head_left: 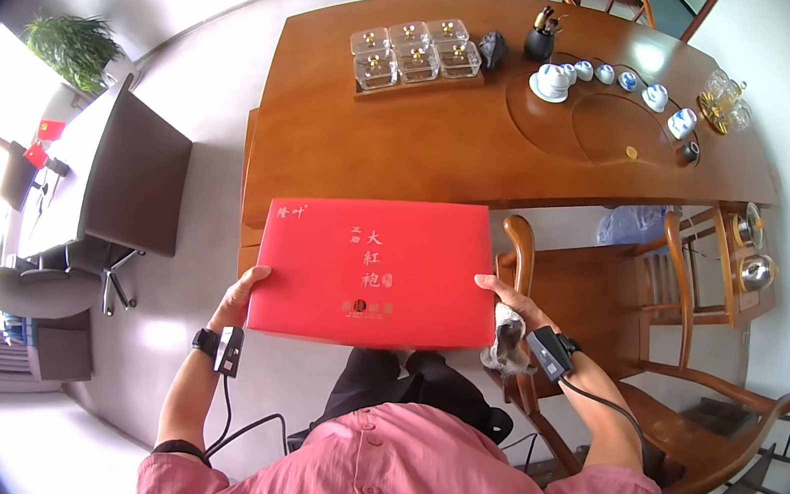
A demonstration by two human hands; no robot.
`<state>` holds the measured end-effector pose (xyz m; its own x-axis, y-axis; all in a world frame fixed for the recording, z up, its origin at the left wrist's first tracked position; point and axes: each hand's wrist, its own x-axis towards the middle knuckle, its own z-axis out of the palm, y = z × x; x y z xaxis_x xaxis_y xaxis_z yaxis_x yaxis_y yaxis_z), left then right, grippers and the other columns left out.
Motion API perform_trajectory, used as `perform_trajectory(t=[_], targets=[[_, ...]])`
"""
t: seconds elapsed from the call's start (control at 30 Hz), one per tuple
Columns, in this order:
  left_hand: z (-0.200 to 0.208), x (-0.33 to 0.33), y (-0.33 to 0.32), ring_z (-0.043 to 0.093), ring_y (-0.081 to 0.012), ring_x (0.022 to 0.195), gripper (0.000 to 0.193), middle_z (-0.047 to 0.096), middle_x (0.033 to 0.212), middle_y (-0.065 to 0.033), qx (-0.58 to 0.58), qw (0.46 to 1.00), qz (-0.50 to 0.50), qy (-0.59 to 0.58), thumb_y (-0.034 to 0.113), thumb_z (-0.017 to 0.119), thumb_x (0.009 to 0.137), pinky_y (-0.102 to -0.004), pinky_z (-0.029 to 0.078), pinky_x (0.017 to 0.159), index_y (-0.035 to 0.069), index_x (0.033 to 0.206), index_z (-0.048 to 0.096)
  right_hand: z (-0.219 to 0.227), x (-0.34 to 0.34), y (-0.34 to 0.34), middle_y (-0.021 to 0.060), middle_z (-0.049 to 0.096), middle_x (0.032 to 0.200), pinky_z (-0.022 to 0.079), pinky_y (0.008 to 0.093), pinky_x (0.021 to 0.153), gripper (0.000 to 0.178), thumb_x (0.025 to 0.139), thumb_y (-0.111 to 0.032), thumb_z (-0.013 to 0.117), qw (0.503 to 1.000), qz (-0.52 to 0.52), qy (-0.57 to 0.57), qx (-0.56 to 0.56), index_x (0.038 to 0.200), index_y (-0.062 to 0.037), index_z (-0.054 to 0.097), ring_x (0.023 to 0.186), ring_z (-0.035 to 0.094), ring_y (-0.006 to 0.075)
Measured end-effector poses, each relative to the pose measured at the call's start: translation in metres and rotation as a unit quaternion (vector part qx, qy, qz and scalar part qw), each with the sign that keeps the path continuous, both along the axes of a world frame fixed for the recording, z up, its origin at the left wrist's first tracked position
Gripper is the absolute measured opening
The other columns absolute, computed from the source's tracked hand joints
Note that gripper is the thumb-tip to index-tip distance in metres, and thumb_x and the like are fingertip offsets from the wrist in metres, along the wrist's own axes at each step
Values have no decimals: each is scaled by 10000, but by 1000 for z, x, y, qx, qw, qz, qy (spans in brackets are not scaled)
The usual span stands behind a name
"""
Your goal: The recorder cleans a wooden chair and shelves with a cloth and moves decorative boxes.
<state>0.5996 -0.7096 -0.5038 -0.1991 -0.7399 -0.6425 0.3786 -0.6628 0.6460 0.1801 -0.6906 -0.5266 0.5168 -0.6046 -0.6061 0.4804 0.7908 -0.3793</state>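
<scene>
A flat, rectangular, bright red box with pale lettering [310, 276] is held between the two hands in front of the torso, broad printed face up. Taking the box as the clock's centre, the left hand [238, 300] is between 8 and 9 o'clock and the right hand [512, 301] at 3. Both thumbs lie at its edges; the other fingers are mostly hidden, so how far they curl underneath cannot be told.

At 12 o'clock, the glossy brown wooden surface [349, 145] carries clear, gold-knobbed glass canisters [418, 63]; white-and-blue porcelain teaware [551, 82] stands toward 1 o'clock. Whether the box touches the surface's near edge is unclear.

The step in hand appears to be two-handed holding; moving the box would call for both hands travelling together, level.
</scene>
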Motion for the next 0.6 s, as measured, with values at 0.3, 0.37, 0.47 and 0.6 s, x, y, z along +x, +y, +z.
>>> perform_trajectory(t=[0.3,0.37,0.47,0.6], targets=[[-22,60,-44,608,-245,932,497,593,1075,-135,-5,1000,-4,-3,298,643,798,-365,514,828,11,1172,487,-55,50,-45,127,512,1252,405,293,948,642,795,-353,655,997,4,-27,-79,1274,10,428,1097,528,189],[-24,67,-48,606,-244,938,505,590,1080,-133,-24,1000,-8,2,309,642,800,-361,512,828,14,1177,483,-51,63,-53,111,552,1199,435,283,893,628,779,-364,667,996,-13,24,-80,1251,-5,461,1027,559,166],[-23,77,-47,592,-241,963,545,579,1094,-128,-60,998,20,-8,350,654,793,-354,502,837,21,1189,474,-20,75,-68,98,563,1186,449,273,878,560,805,-329,645,997,0,57,-44,1248,-31,476,1014,569,160],[-34,93,-57,578,-239,975,583,570,1095,-129,-63,995,71,1,359,684,765,-364,496,844,26,1194,471,9,90,-80,95,565,1196,439,273,914,435,845,-230,615,963,29,150,-220,1242,-83,510,1057,558,153]])
